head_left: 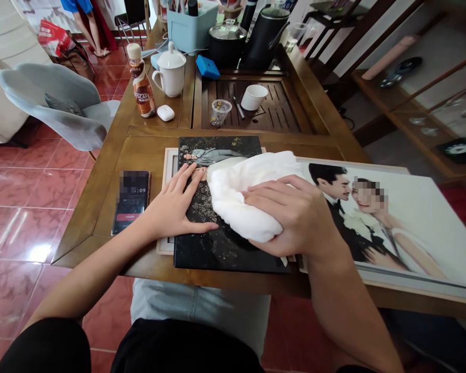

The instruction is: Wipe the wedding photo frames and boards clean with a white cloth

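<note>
A dark photo panel [205,254] lies on a pale wooden frame [165,207] near the table's front edge. My left hand [178,202] rests on the panel's left part with its fingers spread. In my right hand [295,212] is a bunched white cloth [236,207], pressed onto the panel's right part and hiding much of its picture. To the right, a larger framed photo [419,207] of a couple lies on the table. A phone [131,202] with a lit screen is left of my left hand.
Beyond the panel stand a bottle [142,85], a lidded white mug [171,72] and a white earbud case [165,112]. A tea tray [275,116] bears a plastic cup [220,112], a pen [238,108] and a white cup [254,97]. A grey chair [58,103] stands left.
</note>
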Demonstrator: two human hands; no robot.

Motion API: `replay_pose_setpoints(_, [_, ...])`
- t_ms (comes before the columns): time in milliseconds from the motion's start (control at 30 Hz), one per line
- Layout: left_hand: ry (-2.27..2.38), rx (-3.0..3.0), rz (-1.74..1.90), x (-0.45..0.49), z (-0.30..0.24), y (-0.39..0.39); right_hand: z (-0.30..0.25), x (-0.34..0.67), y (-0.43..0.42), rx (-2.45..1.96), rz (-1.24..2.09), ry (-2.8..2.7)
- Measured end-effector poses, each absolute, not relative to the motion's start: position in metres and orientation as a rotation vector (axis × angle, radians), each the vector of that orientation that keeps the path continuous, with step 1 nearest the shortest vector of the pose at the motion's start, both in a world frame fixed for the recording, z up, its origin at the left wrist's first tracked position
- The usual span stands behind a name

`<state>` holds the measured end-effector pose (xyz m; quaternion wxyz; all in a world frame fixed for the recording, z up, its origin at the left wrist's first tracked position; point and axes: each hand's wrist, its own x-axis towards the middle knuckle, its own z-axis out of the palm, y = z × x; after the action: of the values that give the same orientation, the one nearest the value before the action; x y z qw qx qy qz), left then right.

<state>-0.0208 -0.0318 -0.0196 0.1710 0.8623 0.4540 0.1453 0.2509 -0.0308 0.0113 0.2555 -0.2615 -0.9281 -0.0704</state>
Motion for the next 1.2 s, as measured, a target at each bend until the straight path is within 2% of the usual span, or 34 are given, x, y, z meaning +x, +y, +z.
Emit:
replay_pose_setpoints(133, [1.281, 2.445, 0.413, -0.021, -0.0192, -0.0316, 0.0125, 0.2513, -0.0318, -0.614, -0.103, -2.553])
replay_pose_setpoints(300, [1.292, 2.434, 0.41, -0.0206, -0.0177, -0.0321, 0.0129, 0.2529, -0.0308, -0.721, -0.229, -2.508])
replay_pose_setpoints(500, [1.294, 2.449, 0.407, -0.0207, -0.0187, -0.0323, 0.0154, 0.2525, -0.0321, -0.653, -0.117, -2.533])
replay_pose_setpoints(667, [1.3, 2.445, 0.404, -0.0206, -0.0179, -0.0326, 0.0148, 0.2535, -0.0317, -0.746, -0.232, -2.509])
replay_pose_setpoints(867, [1.286, 2.445, 0.422, -0.0211, -0.0186, -0.0321, 0.0148, 0.2536, -0.0334, -0.67, -0.071, -2.533])
replay_pose_setpoints(1200, [1.288, 2.446, 0.406, -0.0213, -0.0184, -0.0316, 0.0062, 0.2502, -0.0296, -0.985, -0.303, -2.479])
